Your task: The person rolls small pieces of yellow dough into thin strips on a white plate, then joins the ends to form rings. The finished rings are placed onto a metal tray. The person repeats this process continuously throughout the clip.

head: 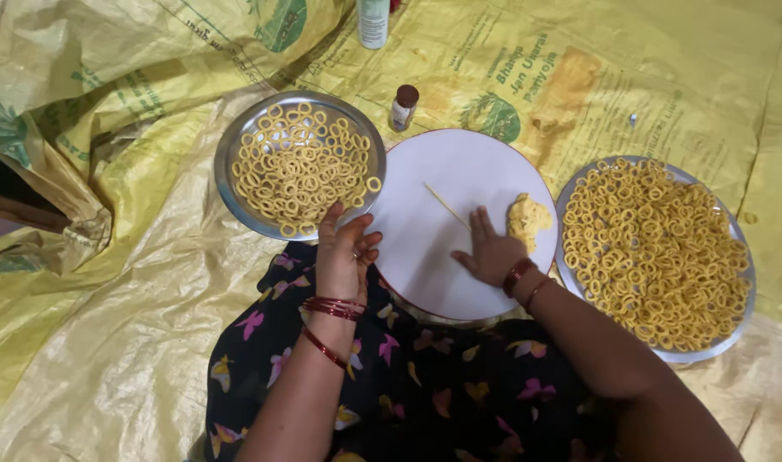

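A round white board point(442, 257) lies in front of me on my lap. My right hand point(490, 248) presses flat on it, over the end of a thin rolled dough strand point(445, 204). A lump of yellow dough point(528, 217) sits just right of that hand. My left hand point(345, 252) rests at the near rim of a steel plate point(227, 167) that holds several yellow dough rings point(301, 167); its fingers are loosely curled and nothing shows in them.
A bigger steel plate point(744, 257) heaped with dough rings stands to the right of the board. A small brown-capped bottle point(402, 107) and a white container point(373, 22) stand behind. Crumpled yellow plastic sheeting point(109, 282) covers the floor.
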